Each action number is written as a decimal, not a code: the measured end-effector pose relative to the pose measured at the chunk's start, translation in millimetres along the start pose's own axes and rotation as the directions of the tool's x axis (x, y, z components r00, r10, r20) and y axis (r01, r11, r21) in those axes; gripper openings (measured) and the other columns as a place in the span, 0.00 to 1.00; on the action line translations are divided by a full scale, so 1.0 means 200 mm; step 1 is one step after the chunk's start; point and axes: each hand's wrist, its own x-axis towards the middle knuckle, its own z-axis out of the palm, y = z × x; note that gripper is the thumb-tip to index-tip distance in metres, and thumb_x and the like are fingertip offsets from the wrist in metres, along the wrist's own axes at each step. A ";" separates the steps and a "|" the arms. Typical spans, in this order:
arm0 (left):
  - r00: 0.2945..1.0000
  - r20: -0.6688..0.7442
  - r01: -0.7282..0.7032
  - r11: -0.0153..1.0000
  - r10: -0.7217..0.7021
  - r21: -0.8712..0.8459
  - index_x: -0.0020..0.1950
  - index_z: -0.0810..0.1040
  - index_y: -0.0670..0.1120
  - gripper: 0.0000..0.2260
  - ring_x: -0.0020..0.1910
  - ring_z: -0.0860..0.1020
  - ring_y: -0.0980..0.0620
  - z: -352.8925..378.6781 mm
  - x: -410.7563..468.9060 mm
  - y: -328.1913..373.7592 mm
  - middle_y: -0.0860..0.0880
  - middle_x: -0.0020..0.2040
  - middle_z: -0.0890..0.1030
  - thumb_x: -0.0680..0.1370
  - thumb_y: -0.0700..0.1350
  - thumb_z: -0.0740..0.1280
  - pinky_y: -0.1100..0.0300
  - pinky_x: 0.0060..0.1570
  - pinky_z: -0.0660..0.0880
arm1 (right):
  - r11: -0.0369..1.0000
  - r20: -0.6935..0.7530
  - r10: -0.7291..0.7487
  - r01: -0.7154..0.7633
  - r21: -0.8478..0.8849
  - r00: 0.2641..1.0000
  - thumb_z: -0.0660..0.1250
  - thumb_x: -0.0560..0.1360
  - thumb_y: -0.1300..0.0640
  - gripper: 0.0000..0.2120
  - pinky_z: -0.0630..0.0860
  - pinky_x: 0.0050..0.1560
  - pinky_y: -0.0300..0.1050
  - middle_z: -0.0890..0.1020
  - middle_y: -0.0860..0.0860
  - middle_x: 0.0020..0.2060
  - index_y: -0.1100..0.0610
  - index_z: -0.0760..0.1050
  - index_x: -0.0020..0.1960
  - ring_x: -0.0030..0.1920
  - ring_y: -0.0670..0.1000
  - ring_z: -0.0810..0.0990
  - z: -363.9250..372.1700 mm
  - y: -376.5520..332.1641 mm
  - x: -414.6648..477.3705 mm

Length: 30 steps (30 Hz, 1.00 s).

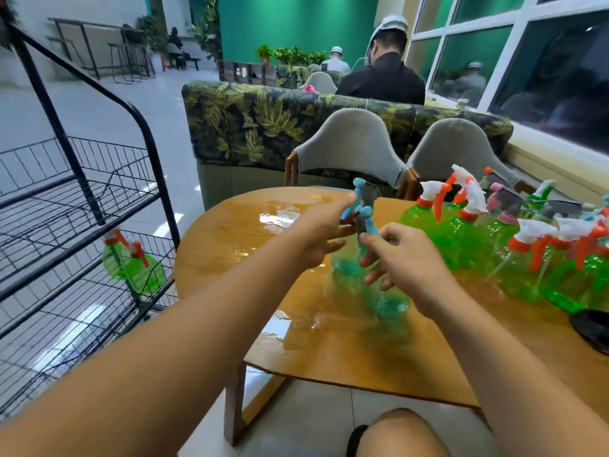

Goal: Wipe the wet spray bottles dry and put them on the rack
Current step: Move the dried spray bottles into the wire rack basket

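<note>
Green wall (296,24) at rear; white-framed windows (543,70) at right, with dark panes. Pale, glossy tiled floor (99,103) reflects light. Leaf-print sofa (263,123) stands behind two grey chairs (356,143) drawn up to a glossy wooden counter (250,225). Potted plants (293,56) and bar stools (130,64) stand beyond.

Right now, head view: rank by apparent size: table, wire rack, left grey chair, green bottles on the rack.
1. table and wire rack: both large and alike; the frame edge crops both, so unranked.
2. left grey chair.
3. green bottles on the rack, taken as a pair.
</note>
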 end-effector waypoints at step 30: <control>0.823 -0.558 -0.024 0.987 0.109 0.158 0.62 0.83 0.51 0.12 0.62 0.84 0.45 -1.58 -0.90 -0.43 0.50 0.56 0.88 0.81 0.54 0.71 0.42 0.67 0.77 | 0.790 0.447 -0.182 -0.140 0.597 0.876 0.54 0.82 0.32 0.33 0.79 0.47 0.49 0.87 0.58 0.48 0.60 0.81 0.59 0.45 0.54 0.85 1.32 -0.58 -0.30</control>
